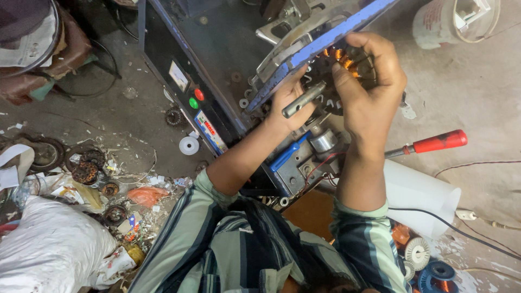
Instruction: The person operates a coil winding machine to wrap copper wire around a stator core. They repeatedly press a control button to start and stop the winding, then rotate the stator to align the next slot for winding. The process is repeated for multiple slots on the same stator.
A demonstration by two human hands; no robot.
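Littered workshop floor: your left hand (290,100) grips a metal rod (304,99) while your right hand (369,81) closes around the copper-wound stator (347,59), steadying it.

We see both hands on a copper-wound stator (347,59) at the machine (217,54) — the left hand (290,100) grips a grey metal rod (304,99), the right hand (372,81) clasps the stator's rim. A red-handled screwdriver (434,143) lies right — just beside the wrist.

floor (461,92): grey concrete, dusty | litter (103,179): scraps scattered at left | light: even
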